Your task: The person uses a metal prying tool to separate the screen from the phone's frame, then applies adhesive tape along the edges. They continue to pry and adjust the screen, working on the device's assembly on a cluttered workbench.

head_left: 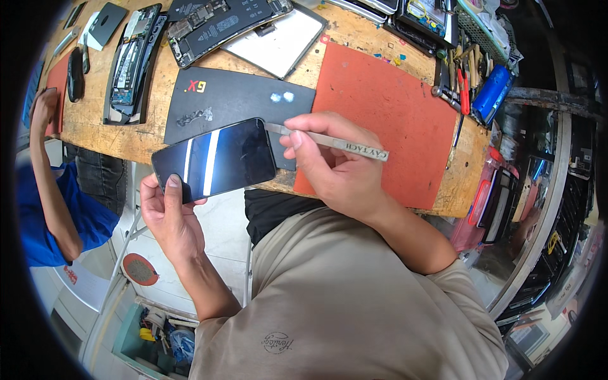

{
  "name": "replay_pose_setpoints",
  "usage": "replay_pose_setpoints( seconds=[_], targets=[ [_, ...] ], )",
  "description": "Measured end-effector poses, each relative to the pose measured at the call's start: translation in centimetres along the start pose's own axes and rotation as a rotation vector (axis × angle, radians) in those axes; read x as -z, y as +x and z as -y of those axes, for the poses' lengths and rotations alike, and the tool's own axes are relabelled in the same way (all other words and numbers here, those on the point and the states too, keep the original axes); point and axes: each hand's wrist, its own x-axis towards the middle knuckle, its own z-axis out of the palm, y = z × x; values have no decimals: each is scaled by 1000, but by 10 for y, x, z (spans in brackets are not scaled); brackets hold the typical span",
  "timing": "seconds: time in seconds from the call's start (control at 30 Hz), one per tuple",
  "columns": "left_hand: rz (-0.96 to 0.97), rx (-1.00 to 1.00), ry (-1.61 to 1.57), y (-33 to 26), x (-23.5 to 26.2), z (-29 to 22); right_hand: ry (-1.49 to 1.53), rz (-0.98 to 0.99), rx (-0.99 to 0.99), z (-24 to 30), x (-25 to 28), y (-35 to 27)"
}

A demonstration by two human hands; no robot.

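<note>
A smartphone (pixel 237 155) with a dark, glossy screen is tilted in front of me, two bright light streaks reflected in it. My left hand (pixel 171 212) grips its left end, thumb on the glass and fingers underneath. A flat metal pry tool (pixel 335 142) is pinched in my right hand (pixel 342 158). The tool's thin tip meets the phone's upper right corner; whether it sits in the seam is too small to tell. Below and behind the phone lies a dark grey mat (pixel 237 95), and an orange-red mat (pixel 386 114) lies under my right hand.
Opened phones (pixel 225 31) and another opened device (pixel 130 69) lie across the wooden bench (pixel 88 120). Red-handled pliers (pixel 463 92) and a blue cylinder (pixel 492 95) stand at the right end. A co-worker in a blue shirt (pixel 82 215) sits at the left.
</note>
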Motion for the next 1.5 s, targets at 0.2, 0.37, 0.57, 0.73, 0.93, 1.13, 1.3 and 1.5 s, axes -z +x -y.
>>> replay_pose_setpoints(
  seconds=[0.2, 0.37, 0.57, 0.73, 0.93, 1.13, 1.3, 1.5],
  targets=[
    [6, -1, -9, 0, 1, 0, -75, 9, 87, -6, -2, 0],
    [0, 0, -13, 0, 1, 0, -146, 34, 166, -6, 2, 2],
    [7, -4, -6, 0, 0, -1, -149, 45, 168, -6, 1, 2],
    [21, -9, -28, 0, 0, -1, -161, 49, 197, -8, 1, 3],
    [36, -14, -26, 0, 0, -2, -135, -41, 217, -8, -5, 1],
    [26, -6, -23, -1, 0, -2, -174, 31, 175, 0, -2, -7],
    [6, -9, 0, -2, 0, -2, -143, -37, 209, -3, -7, -8],
    [-5, -9, 1, -2, -2, -3, -110, -62, 250, -8, -11, -5]
  ],
)
